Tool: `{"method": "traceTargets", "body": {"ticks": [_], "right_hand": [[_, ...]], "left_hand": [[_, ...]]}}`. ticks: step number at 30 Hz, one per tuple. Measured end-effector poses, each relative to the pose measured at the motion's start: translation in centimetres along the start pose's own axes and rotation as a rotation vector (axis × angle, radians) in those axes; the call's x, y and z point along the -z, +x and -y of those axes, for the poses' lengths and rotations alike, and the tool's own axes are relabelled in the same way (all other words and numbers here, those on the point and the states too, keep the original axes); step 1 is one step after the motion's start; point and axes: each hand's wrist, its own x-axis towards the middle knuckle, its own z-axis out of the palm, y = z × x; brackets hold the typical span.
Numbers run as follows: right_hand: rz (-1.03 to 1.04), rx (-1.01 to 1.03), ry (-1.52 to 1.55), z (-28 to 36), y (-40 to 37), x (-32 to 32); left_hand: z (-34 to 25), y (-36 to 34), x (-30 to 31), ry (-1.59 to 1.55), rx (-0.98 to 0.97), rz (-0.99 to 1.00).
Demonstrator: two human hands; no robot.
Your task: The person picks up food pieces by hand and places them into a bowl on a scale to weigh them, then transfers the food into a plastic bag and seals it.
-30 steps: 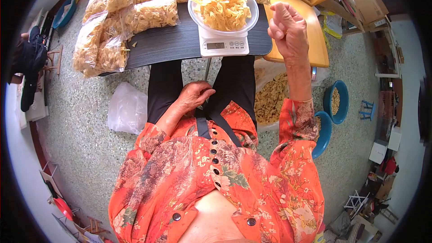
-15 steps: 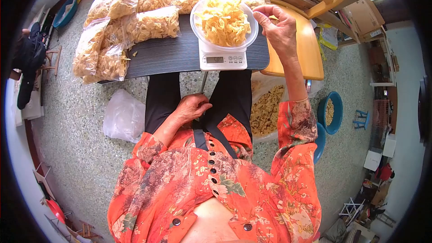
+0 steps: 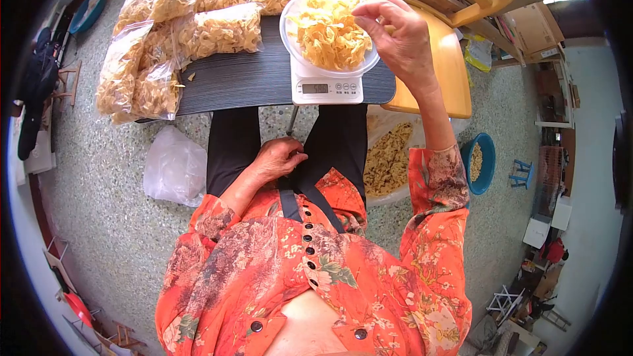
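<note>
A clear plastic bowl (image 3: pixel 364 70) heaped with pale yellow dried flakes (image 3: pixel 330 33) stands on a white digital scale (image 3: pixel 326 95). The scale's display is lit, but its digits are hard to read. Over the right side of the bowl, my right hand (image 3: pixel 403 46) has thumb and forefinger pinched together at the edge of the heap. Anything between those fingertips is too small to make out. My left hand (image 3: pixel 278 158) rests on my lap with its fingers curled in, and no object shows in it.
Several filled plastic bags (image 3: pixel 221 33) cover the back and left of the dark table (image 3: pixel 231 79). A wooden chair (image 3: pixel 445 59) stands at the right. Beneath are an open bag of brownish pieces (image 3: pixel 389 161), a blue basin (image 3: pixel 484 171) and a whitish plastic bag (image 3: pixel 175 165).
My right hand has moved left, from the bowl's right rim to over the flakes. My left hand stays on my lap. The view has shifted slightly.
</note>
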Motion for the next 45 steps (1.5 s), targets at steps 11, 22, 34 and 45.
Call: {"method": "traceTargets", "body": {"ticks": [11,22,34,45], "right_hand": [[0.254,0.105,-0.134,-1.3,3.3,-0.6],[0.405,-0.030,-0.498,1.5,5.0,-2.6],[0.283,-0.138,-0.272,1.2,4.0,-0.8],[-0.053,-0.420,0.434,-1.0,1.8,0.3]], "left_hand": [[-0.3,-0.1,0.1,0.017,-0.005,-0.019],[-0.8,-0.1,0.5,0.020,-0.018,-0.027],[-0.5,0.0,0.3,0.057,-0.008,-0.007],[1.6,0.4,-0.2,0.094,-0.005,0.077]]}}
